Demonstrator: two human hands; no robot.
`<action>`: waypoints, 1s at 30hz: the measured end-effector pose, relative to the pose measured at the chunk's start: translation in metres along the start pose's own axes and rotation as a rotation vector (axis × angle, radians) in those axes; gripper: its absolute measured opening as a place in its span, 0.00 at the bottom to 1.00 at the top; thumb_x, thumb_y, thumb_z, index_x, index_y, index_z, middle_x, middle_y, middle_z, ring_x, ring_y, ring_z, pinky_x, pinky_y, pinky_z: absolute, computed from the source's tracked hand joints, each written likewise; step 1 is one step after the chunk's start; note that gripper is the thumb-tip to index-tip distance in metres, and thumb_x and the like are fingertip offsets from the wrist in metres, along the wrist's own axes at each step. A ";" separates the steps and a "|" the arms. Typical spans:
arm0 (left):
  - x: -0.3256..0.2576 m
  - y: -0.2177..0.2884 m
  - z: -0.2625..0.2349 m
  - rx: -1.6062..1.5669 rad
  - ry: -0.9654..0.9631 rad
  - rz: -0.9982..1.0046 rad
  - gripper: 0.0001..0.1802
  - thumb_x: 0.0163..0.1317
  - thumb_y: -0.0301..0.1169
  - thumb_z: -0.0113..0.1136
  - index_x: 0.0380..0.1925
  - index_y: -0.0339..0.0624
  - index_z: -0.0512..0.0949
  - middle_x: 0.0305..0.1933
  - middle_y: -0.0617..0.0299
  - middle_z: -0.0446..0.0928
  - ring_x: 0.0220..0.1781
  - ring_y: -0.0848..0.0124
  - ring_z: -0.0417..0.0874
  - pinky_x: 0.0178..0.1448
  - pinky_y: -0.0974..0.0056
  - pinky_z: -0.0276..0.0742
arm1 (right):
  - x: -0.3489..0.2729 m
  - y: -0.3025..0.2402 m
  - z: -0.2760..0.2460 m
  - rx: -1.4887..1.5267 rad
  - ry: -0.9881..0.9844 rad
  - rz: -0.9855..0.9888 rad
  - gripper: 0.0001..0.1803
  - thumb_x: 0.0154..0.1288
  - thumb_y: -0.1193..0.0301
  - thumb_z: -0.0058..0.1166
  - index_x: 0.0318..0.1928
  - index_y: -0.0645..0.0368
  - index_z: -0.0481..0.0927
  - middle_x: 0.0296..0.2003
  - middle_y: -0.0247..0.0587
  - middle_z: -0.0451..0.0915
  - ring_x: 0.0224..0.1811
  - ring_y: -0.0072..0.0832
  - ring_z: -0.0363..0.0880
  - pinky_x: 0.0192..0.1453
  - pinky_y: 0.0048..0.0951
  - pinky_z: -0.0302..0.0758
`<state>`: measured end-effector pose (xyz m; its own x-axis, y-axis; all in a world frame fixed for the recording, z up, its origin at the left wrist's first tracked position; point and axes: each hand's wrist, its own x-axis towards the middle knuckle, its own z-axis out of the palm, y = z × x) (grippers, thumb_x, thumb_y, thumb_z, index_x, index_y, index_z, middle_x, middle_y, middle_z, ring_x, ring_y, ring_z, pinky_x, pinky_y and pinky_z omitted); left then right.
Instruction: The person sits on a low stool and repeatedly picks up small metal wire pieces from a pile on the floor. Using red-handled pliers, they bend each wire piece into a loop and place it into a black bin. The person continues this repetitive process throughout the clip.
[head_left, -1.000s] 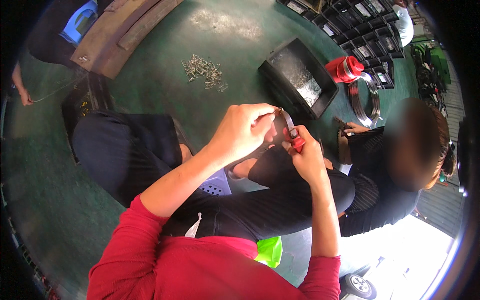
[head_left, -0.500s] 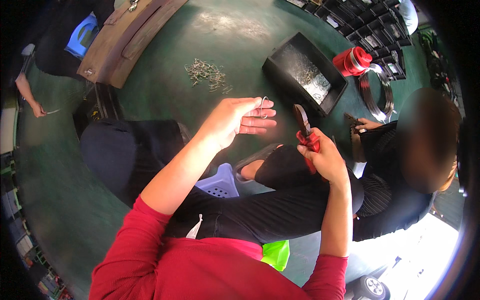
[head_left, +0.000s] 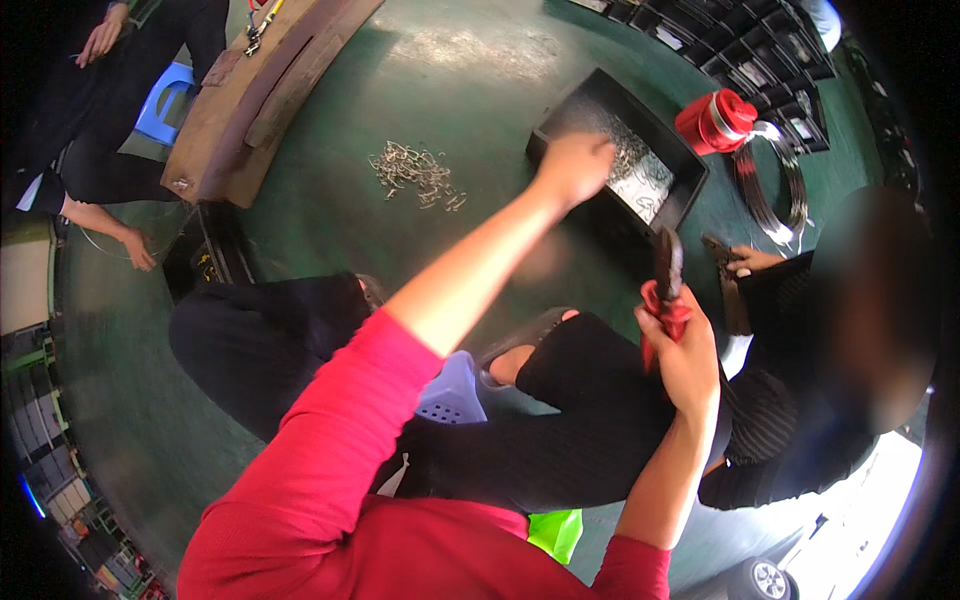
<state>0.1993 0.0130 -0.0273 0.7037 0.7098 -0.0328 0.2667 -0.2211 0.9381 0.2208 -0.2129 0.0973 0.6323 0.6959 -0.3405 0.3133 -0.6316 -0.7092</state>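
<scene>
My left hand (head_left: 577, 168) reaches over the near left side of a black plastic bin (head_left: 683, 190). Motion smears its fingers, so whether it holds anything cannot be made out. Inside the bin lie small bent wire pieces (head_left: 628, 158) and a white sheet (head_left: 640, 193). My right hand (head_left: 690, 355) grips red-handled pliers (head_left: 667, 280), their dark jaws pointing up, just below the bin's near right corner. A loose pile of bent wire hooks (head_left: 415, 175) rests on the green floor to the left of the bin.
A red jug (head_left: 715, 122) and a wire coil (head_left: 770, 190) stand right of the bin, near stacked black crates (head_left: 750, 60). Close on my right sits a co-worker, whose hand (head_left: 750, 262) holds a tool. A wooden bench (head_left: 225, 130) and another person are at the upper left.
My left hand, which held a bent wire hook between its fingers, has moved up and right to the bin. My right hand with the pliers has shifted slightly right and down.
</scene>
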 end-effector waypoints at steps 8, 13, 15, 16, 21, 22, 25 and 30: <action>-0.013 -0.161 0.008 0.470 0.253 -0.215 0.14 0.53 0.36 0.66 0.41 0.50 0.84 0.48 0.52 0.79 0.55 0.53 0.75 0.60 0.52 0.71 | 0.008 0.003 -0.001 -0.200 0.009 0.007 0.12 0.60 0.76 0.59 0.44 0.60 0.75 0.31 0.44 0.79 0.37 0.38 0.78 0.44 0.34 0.71; -0.004 -0.260 -0.066 0.874 0.346 -0.406 0.10 0.54 0.41 0.68 0.35 0.53 0.84 0.52 0.58 0.74 0.58 0.55 0.70 0.59 0.49 0.69 | 0.023 -0.007 0.016 -0.200 -0.101 0.213 0.14 0.59 0.78 0.59 0.46 0.59 0.75 0.37 0.47 0.81 0.44 0.41 0.80 0.52 0.37 0.72; 0.009 -0.281 -0.073 0.911 0.363 -0.409 0.12 0.54 0.42 0.68 0.36 0.52 0.82 0.54 0.60 0.72 0.61 0.57 0.67 0.61 0.48 0.66 | 0.030 -0.010 0.020 -0.223 -0.166 0.200 0.16 0.58 0.77 0.59 0.47 0.58 0.75 0.41 0.49 0.80 0.46 0.48 0.78 0.51 0.40 0.72; 0.013 -0.288 -0.074 0.918 0.356 -0.418 0.12 0.55 0.42 0.68 0.36 0.52 0.82 0.54 0.60 0.72 0.61 0.58 0.67 0.60 0.48 0.65 | 0.032 -0.011 0.021 -0.214 -0.188 0.205 0.16 0.58 0.77 0.59 0.47 0.58 0.75 0.41 0.49 0.80 0.46 0.48 0.78 0.51 0.41 0.72; 0.026 -0.305 -0.072 0.932 0.314 -0.450 0.12 0.55 0.42 0.67 0.35 0.49 0.82 0.53 0.60 0.72 0.60 0.57 0.67 0.60 0.48 0.65 | 0.043 -0.014 0.023 -0.245 -0.212 0.181 0.17 0.56 0.79 0.56 0.48 0.58 0.73 0.42 0.48 0.78 0.49 0.50 0.76 0.51 0.44 0.73; 0.026 -0.306 -0.073 0.926 0.308 -0.404 0.12 0.56 0.41 0.66 0.35 0.47 0.82 0.53 0.59 0.72 0.59 0.57 0.68 0.60 0.48 0.65 | 0.044 -0.013 0.023 -0.253 -0.216 0.157 0.19 0.53 0.81 0.54 0.48 0.58 0.73 0.42 0.47 0.78 0.49 0.50 0.75 0.50 0.44 0.72; 0.028 -0.302 -0.081 0.890 0.300 -0.389 0.11 0.58 0.39 0.63 0.35 0.45 0.82 0.53 0.57 0.73 0.60 0.55 0.68 0.60 0.47 0.65 | 0.045 -0.013 0.024 -0.263 -0.198 0.177 0.15 0.56 0.80 0.59 0.45 0.61 0.75 0.38 0.49 0.79 0.42 0.48 0.79 0.47 0.33 0.74; 0.033 -0.292 -0.102 0.754 0.184 -0.572 0.15 0.58 0.41 0.61 0.35 0.40 0.83 0.37 0.51 0.82 0.46 0.56 0.82 0.51 0.51 0.75 | 0.039 -0.009 0.022 -0.276 -0.167 0.094 0.15 0.55 0.80 0.59 0.45 0.61 0.75 0.39 0.49 0.79 0.44 0.48 0.79 0.47 0.37 0.74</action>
<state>0.0776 0.1695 -0.2674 0.2385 0.9231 -0.3016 0.9356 -0.1351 0.3262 0.2266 -0.1725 0.0773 0.5494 0.6625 -0.5091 0.4537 -0.7482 -0.4840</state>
